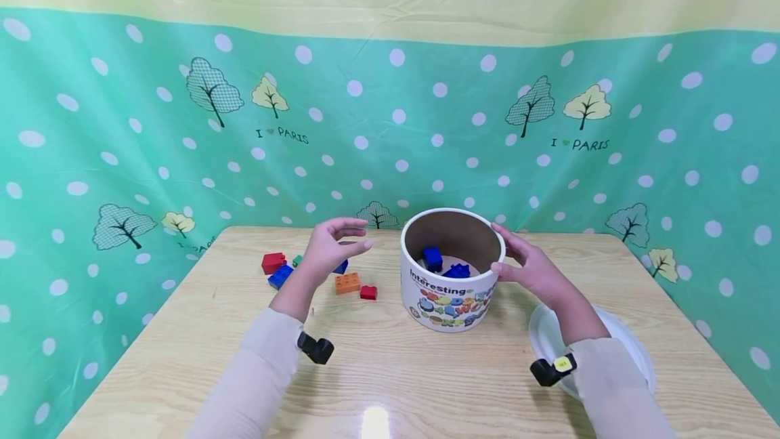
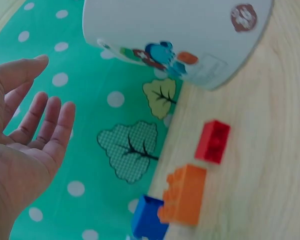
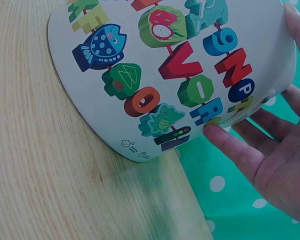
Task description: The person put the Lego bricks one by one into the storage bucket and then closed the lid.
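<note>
A round white tub (image 1: 447,307) printed with colourful letters stands on the table, its open top showing blue bricks (image 1: 433,259) inside. My right hand (image 1: 531,269) is at the tub's right side, fingers and thumb spread, their tips touching the outer wall near the rim. In the right wrist view the palm (image 3: 290,160) stands away from the wall. My left hand (image 1: 334,249) hovers left of the tub, holding nothing, thumb apart from its loosely bent fingers. Below and beyond it lie an orange brick (image 1: 347,282), a small red brick (image 1: 368,293) and a partly hidden blue brick (image 1: 341,267).
Farther left lie a larger red brick (image 1: 273,263), a blue brick (image 1: 281,277) and a small green piece (image 1: 297,261). A round white lid (image 1: 630,351) rests on the table, partly under the right forearm. A green dotted curtain (image 1: 378,114) hangs behind the table.
</note>
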Demonstrator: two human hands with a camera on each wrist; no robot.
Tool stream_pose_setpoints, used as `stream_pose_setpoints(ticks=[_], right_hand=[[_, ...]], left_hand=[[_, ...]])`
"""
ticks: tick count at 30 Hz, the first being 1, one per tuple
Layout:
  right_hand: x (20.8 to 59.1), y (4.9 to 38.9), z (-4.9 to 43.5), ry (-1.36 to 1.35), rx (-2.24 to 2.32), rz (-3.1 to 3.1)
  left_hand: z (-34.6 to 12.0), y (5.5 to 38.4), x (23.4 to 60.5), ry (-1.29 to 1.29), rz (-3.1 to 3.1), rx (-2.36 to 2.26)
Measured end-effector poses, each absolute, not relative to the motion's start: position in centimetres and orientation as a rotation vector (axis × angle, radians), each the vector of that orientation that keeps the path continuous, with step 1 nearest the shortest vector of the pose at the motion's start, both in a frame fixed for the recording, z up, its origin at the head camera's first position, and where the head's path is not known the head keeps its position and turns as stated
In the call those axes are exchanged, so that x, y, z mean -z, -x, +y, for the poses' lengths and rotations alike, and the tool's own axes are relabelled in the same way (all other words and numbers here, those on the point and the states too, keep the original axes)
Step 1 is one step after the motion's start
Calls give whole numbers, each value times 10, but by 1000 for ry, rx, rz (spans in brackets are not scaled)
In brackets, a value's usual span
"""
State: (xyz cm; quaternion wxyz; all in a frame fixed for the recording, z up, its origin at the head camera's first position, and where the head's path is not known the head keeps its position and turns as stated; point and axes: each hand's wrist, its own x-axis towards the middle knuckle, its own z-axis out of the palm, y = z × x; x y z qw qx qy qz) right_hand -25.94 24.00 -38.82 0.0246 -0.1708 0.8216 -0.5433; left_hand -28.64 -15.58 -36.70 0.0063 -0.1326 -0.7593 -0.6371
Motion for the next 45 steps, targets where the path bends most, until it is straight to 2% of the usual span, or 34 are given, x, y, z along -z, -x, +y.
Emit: stream_pose_setpoints(ticks=[19, 33, 45], right_hand=[[388, 260, 239, 546, 1697, 2529], [389, 258, 239, 539, 1686, 2564], [390, 258, 239, 520, 1694, 2559]], left_hand=[[-208, 264, 423, 115, -2445, 1923], [-215, 277, 446, 151, -2539, 2019], [-209, 284, 454, 216, -2750, 1722]])
